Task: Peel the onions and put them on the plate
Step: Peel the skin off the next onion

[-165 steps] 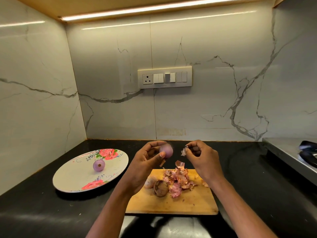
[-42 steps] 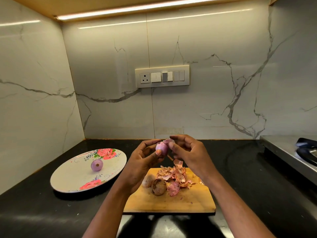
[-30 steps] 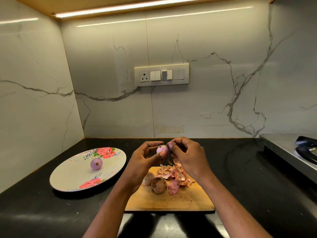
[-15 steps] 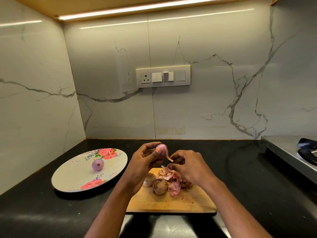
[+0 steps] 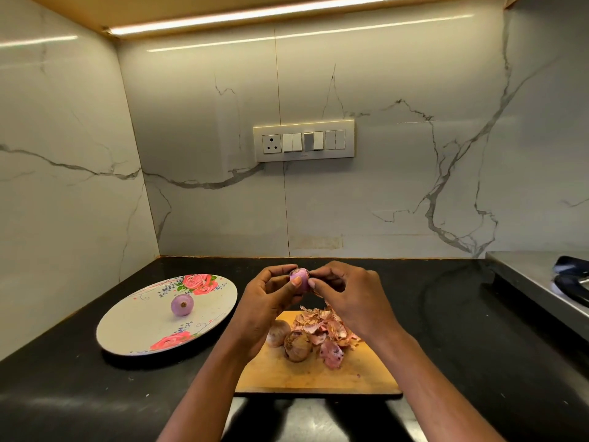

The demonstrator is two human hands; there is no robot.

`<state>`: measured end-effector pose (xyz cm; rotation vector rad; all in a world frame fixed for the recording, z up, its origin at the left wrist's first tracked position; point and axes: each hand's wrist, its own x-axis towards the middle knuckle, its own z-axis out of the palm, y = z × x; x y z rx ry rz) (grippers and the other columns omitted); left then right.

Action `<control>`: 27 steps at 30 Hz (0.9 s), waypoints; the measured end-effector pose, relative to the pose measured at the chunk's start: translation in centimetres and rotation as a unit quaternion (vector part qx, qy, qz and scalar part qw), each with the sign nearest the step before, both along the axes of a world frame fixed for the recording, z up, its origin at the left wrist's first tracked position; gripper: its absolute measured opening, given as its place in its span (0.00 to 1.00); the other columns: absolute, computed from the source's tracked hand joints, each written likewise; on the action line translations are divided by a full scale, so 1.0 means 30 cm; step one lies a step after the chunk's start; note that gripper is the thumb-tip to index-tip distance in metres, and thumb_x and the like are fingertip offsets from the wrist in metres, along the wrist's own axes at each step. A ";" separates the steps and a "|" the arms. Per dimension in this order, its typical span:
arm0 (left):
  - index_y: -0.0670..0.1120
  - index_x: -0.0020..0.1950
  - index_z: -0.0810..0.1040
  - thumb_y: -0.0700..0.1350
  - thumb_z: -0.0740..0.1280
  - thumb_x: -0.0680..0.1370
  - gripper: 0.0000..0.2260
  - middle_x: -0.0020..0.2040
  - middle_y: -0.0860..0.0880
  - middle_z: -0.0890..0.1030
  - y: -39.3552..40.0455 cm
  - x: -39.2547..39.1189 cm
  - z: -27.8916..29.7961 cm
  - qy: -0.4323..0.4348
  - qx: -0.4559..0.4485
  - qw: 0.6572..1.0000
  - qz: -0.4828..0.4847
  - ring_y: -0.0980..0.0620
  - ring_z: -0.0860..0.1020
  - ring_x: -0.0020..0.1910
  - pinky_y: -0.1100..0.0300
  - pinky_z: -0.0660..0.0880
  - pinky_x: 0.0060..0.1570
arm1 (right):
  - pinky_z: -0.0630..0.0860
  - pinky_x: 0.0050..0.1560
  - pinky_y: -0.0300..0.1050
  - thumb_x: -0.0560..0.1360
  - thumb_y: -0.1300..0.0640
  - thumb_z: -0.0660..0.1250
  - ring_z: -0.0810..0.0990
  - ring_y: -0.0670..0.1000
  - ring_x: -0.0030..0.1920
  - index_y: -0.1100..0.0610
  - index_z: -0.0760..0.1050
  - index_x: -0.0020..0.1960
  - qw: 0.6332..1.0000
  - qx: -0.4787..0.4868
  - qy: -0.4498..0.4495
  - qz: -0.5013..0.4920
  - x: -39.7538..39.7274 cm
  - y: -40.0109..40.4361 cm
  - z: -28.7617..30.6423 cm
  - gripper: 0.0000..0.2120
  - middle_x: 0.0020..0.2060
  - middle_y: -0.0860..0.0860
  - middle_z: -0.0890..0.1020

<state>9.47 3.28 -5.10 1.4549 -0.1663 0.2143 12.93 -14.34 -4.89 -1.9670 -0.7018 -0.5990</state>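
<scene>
Showing, head view: small onion (image 5: 299,279) held above the cutting board (image 5: 315,374), pinched between thumb and fingers of the left hand (image 5: 264,311), with fingers of the right hand (image 5: 350,301) curled against its right side, apparently nipping at remaining skin. Peeled onion (image 5: 182,304) lay on the floral plate (image 5: 137,330), well to the left on the dark surface (image 5: 462,330). Two unpeeled onions (image 5: 297,345) sat on the board beside the heap of peels (image 5: 325,330). Judged light, firm and round; likely slick once bared, so best gripped across its widest part. Dry skin judged thin and brittle, best taken at a loose edge near the tip.
</scene>
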 end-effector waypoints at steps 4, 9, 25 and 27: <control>0.46 0.64 0.77 0.47 0.73 0.71 0.22 0.55 0.48 0.85 0.004 0.002 -0.004 -0.006 0.015 1.000 0.006 0.49 0.83 0.56 0.54 0.80 0.57 | 0.77 0.45 0.28 0.75 0.52 0.74 0.81 0.36 0.47 0.49 0.85 0.54 0.999 0.006 -0.030 -0.014 0.001 0.003 -0.014 0.08 0.42 0.39 0.84; 0.47 0.63 0.78 0.48 0.75 0.70 0.22 0.58 0.48 0.84 0.006 0.005 -0.008 -0.013 0.030 0.999 0.016 0.49 0.82 0.58 0.53 0.80 0.58 | 0.77 0.43 0.27 0.75 0.51 0.74 0.81 0.36 0.47 0.49 0.85 0.52 0.999 0.023 -0.022 -0.012 0.000 0.003 -0.015 0.07 0.40 0.38 0.83; 0.48 0.63 0.79 0.48 0.75 0.69 0.22 0.60 0.48 0.82 0.005 0.002 -0.003 -0.015 0.024 1.000 0.012 0.49 0.81 0.60 0.54 0.80 0.58 | 0.79 0.44 0.31 0.75 0.49 0.73 0.81 0.36 0.48 0.48 0.84 0.52 0.998 0.057 0.005 0.008 0.005 -0.005 -0.013 0.07 0.42 0.38 0.83; 0.48 0.63 0.79 0.48 0.74 0.70 0.22 0.60 0.48 0.82 0.006 -0.001 0.001 -0.015 0.017 1.000 0.012 0.50 0.82 0.59 0.55 0.80 0.57 | 0.80 0.45 0.32 0.74 0.48 0.74 0.82 0.37 0.48 0.48 0.84 0.53 0.998 0.062 0.012 0.031 -0.003 -0.002 -0.007 0.09 0.43 0.38 0.84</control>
